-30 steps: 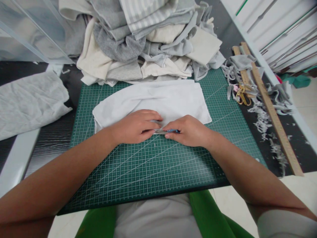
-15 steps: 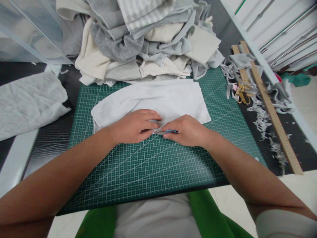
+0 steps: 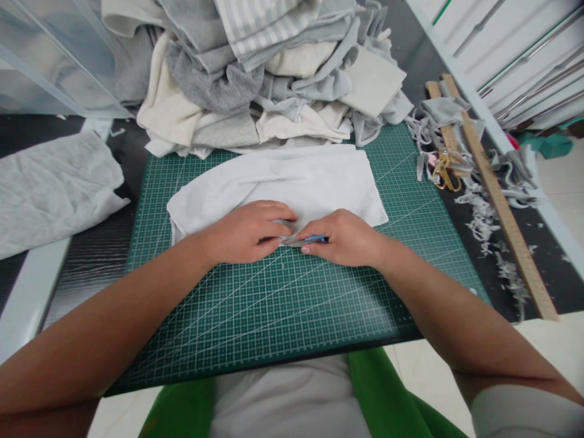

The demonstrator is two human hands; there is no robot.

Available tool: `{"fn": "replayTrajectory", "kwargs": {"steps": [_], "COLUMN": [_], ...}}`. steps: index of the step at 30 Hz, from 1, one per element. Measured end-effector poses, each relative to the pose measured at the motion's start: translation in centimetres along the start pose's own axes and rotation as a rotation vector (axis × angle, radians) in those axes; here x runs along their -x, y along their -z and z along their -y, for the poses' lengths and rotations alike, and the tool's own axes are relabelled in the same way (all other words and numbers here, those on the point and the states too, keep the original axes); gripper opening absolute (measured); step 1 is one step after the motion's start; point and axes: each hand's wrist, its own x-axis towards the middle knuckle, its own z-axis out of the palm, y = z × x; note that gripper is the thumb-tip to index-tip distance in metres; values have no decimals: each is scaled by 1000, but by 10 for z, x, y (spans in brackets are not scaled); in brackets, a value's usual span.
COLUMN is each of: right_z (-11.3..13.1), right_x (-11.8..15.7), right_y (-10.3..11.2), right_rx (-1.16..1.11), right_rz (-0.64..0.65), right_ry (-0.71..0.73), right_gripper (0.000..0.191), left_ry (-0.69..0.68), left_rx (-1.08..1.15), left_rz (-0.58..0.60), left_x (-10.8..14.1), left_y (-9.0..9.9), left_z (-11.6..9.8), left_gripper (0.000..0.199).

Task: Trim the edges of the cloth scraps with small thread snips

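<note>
A folded white cloth [image 3: 319,176] lies on the green cutting mat [image 3: 283,310]. My left hand [image 3: 253,232] rests on its near edge, thumb and fingers pinching the fabric. Closed in my right hand [image 3: 344,238] is a pair of small thread snips with a blue handle [image 3: 316,239]. Their metal blades point left, at the cloth edge beside my left fingertips. The blade tips are partly hidden by cloth and fingers.
A heap of grey and cream fabric pieces [image 3: 219,79] stands behind the cloth. Another pale cloth [image 3: 55,188] lies left. On the right are gold-handled scissors [image 3: 444,173], a wooden ruler [image 3: 506,213] and fabric scraps [image 3: 479,213]. A translucent bin [image 3: 59,61] stands back left.
My right hand has shifted up slightly and tilted the snips, so more of the blue handle shows. My left hand stays almost still on the cloth.
</note>
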Motion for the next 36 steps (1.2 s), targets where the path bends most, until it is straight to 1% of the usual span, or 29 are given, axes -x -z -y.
{"fn": "replayTrajectory", "kwargs": {"steps": [3,10,16,29,36], "right_z": [-1,5,5,7,6], "right_x": [0,-2,-1,-3,-2], "right_y": [0,-2,-2,0,0], "right_rx": [-32,68,95,83,75], "right_rz": [4,6,2,31,17], "right_ry": [-8,5,23,25,19], "right_gripper": [25,24,23,20,21], "left_ry": [2,11,10,9,11], "left_rx": [17,33,33,34,44], "left_rz": [-4,-11,-12,-8,-7], "left_x": [0,-1,-1,-1,-1], "left_y": [1,1,0,1,1], "left_z": [0,-1,0,0,0], "left_gripper": [23,21,20,21,22]}}
